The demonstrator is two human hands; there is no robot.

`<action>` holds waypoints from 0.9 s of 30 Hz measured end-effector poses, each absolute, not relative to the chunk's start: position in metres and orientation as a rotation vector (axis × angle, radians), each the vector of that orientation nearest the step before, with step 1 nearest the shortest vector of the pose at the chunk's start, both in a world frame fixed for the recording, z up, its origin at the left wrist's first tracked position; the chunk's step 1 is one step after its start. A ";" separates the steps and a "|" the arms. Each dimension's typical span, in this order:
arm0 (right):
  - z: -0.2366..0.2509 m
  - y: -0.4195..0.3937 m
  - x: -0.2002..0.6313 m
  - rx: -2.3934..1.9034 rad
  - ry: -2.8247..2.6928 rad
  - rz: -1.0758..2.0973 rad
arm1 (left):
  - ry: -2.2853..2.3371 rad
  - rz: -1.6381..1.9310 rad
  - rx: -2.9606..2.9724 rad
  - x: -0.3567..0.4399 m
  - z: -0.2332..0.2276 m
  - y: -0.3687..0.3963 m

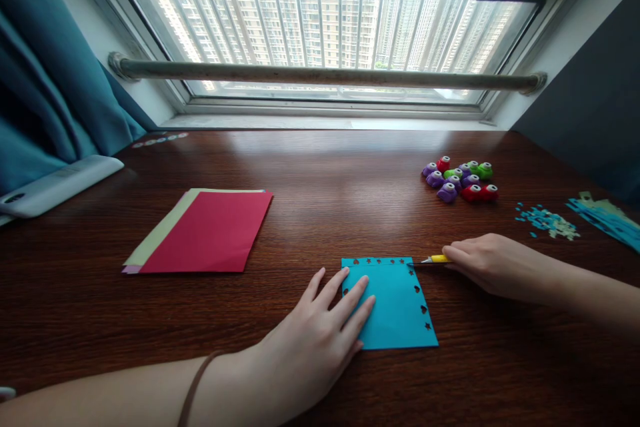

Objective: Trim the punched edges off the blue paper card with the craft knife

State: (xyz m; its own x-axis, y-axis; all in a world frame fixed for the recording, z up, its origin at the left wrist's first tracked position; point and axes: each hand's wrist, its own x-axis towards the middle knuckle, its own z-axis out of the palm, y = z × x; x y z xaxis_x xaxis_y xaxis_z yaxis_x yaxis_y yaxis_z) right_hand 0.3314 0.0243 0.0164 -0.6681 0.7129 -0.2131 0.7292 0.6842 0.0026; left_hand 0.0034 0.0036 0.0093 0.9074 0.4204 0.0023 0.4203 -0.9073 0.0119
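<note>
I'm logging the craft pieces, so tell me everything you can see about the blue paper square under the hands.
The blue paper square lies flat on the dark wooden table. Small star and heart holes are punched along its top and right edges. The left hand presses flat on its left part. The right hand holds a yellow-handled knife with its tip at the top right corner.

Hands (320, 340) on blue paper (397, 307)

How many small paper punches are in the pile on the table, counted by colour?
Small paper punches, as far as the pile lets me see:
Purple: 5
Red: 3
Green: 2
Total: 10
Some overlap, so one may be hidden. The pile lies beyond the right hand, which holds a yellow cutter.
</note>
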 end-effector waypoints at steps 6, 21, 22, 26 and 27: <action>0.015 0.023 0.336 1.172 2.688 -0.126 | 0.676 -0.003 3.050 0.001 0.007 0.002; 0.014 0.019 0.341 1.208 2.731 -0.163 | 0.716 0.079 3.064 0.000 -0.001 0.001; 0.013 0.018 0.343 1.214 2.741 -0.173 | 0.720 0.086 3.067 0.000 -0.002 0.001; 0.011 0.015 0.350 1.261 2.738 -0.195 | 0.723 0.076 3.076 0.001 -0.002 0.001; 0.009 0.014 0.352 1.275 2.733 -0.208 | 0.719 0.068 3.075 0.001 -0.001 0.001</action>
